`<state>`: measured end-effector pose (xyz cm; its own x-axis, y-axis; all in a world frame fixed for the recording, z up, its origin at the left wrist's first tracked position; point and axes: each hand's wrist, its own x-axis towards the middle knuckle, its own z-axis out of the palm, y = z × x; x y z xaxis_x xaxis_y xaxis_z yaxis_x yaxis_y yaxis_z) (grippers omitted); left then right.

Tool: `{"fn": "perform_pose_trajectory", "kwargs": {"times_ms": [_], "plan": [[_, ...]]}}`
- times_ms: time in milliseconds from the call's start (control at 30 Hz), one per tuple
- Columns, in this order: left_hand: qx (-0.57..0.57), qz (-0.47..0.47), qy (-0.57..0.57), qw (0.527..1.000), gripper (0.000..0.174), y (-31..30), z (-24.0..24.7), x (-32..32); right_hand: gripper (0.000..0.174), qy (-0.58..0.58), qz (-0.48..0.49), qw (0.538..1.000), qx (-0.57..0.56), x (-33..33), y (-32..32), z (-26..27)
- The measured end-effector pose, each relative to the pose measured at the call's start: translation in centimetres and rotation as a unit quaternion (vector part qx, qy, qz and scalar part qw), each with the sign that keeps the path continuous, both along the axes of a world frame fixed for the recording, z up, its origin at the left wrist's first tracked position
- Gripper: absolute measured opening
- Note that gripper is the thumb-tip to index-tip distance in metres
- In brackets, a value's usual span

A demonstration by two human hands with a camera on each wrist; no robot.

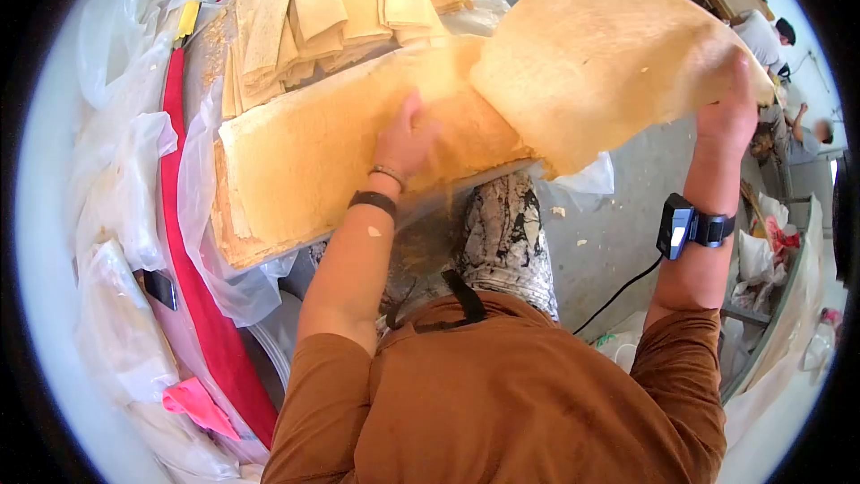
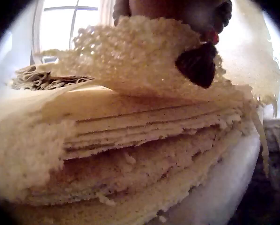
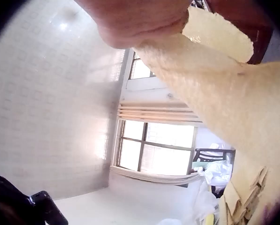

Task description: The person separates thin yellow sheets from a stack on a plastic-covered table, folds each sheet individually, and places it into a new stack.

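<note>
My right hand [image 1: 727,99] grips the far-right edge of a large, thin, round-edged pancake [image 1: 609,54]. The sheet is raised and slants down toward a stack of similar pancakes [image 1: 313,152] in front of me. In the right wrist view the pancake [image 3: 215,93] hangs from beneath the hand [image 3: 140,21]. Over the middle of the stack is my left hand [image 1: 408,139], thumb extended and fingers blurred by motion. The left wrist view shows the layered, ragged edges of the stack [image 2: 144,140], and a lacy pancake edge [image 2: 130,56] hiding the fingers.
Folded pancake pieces [image 1: 318,9] lie in piles behind the stack. Clear plastic sheeting [image 1: 116,170] and a red strip [image 1: 184,242] run along the left, with a phone [image 1: 160,289] beside them. Two people [image 1: 761,40] are at the far right, above a metal rack [image 1: 770,305].
</note>
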<state>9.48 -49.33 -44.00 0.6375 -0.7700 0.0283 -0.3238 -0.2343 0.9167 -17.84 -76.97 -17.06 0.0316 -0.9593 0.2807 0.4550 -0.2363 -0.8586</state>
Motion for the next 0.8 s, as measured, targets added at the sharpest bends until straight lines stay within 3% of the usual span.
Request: {"fn": "perform_pose_trajectory", "kwargs": {"times_ms": [33, 67, 133, 167, 233, 300, 333, 367, 400, 433, 467, 533, 600, 633, 733, 767, 800], "plan": [[-0.106, 0.017, 0.059, 0.992, 0.061, 0.1, -0.4, 0.4, 0.036, -0.017, 0.019, 0.999, -0.026, -0.5, -0.3, 0.5], [-0.126, 0.024, 0.084, 0.988, 0.061, 0.3, -0.9, 0.9, 0.037, -0.034, 0.037, 0.997, -0.051, -1.3, -1.0, 0.7], [-0.164, 0.037, 0.131, 0.977, 0.060, 1.0, 0.5, 1.1, 0.039, 0.033, -0.007, 0.989, -0.143, -1.5, -0.4, 1.4], [-0.156, 0.048, 0.141, 0.976, 0.060, 1.4, 0.7, 1.0, 0.039, 0.120, -0.068, 0.968, -0.207, -1.5, 0.3, 1.5], [-0.141, 0.068, 0.164, 0.974, 0.060, 2.3, 0.8, 0.4, 0.041, 0.287, -0.187, 0.881, -0.327, -0.4, 3.4, 2.4], [-0.059, 0.055, -0.079, 0.994, 0.058, 3.8, -0.1, 0.7, 0.043, 0.431, -0.290, 0.741, -0.426, 1.9, 6.7, 2.9], [-0.014, 0.047, -0.199, 0.979, 0.057, 4.6, 0.1, 0.6, 0.043, 0.427, -0.250, 0.761, -0.420, 3.2, 7.6, 2.5], [0.051, 0.037, -0.238, 0.969, 0.055, 5.4, 0.3, 0.2, 0.044, 0.422, -0.210, 0.780, -0.412, 4.5, 8.5, 2.1], [0.115, 0.025, -0.275, 0.954, 0.053, 6.2, 1.8, -0.4, 0.043, 0.334, -0.079, 0.875, -0.342, 6.1, 8.8, 0.8], [0.177, 0.012, -0.311, 0.934, 0.051, 6.7, 2.6, -1.0, 0.041, 0.275, 0.004, 0.923, -0.270, 7.9, 9.3, -0.8], [0.154, -0.004, -0.331, 0.931, 0.049, 7.5, 2.1, -0.7, 0.040, 0.226, 0.086, 0.948, -0.206, 10.2, 10.6, -3.0], [0.100, -0.043, -0.373, 0.921, 0.046, 8.8, -0.5, 1.6, 0.037, 0.176, 0.241, 0.947, -0.120, 15.1, 14.8, -8.1], [-0.026, 0.037, -0.104, 0.994, 0.037, 9.7, -3.2, 2.7, 0.036, 0.167, 0.383, 0.904, -0.090, 19.0, 20.3, -13.5], [-0.085, 0.078, 0.036, 0.993, 0.032, 10.6, -3.9, 3.2, 0.035, 0.177, 0.444, 0.873, -0.100, 20.0, 23.1, -15.5], [-0.121, 0.157, 0.342, 0.919, 0.023, 16.3, -2.5, 3.5, 0.046, 0.251, 0.588, 0.745, -0.192, 19.0, 28.8, -16.5], [-0.143, 0.165, 0.382, 0.898, 0.021, 17.7, -1.8, 2.7, 0.056, 0.298, 0.696, 0.634, -0.158, 17.3, 29.1, -15.8], [-0.166, 0.174, 0.421, 0.875, 0.020, 18.9, -0.4, 1.8, 0.052, 0.291, 0.728, 0.603, -0.147, 15.9, 29.6, -16.9]]}}
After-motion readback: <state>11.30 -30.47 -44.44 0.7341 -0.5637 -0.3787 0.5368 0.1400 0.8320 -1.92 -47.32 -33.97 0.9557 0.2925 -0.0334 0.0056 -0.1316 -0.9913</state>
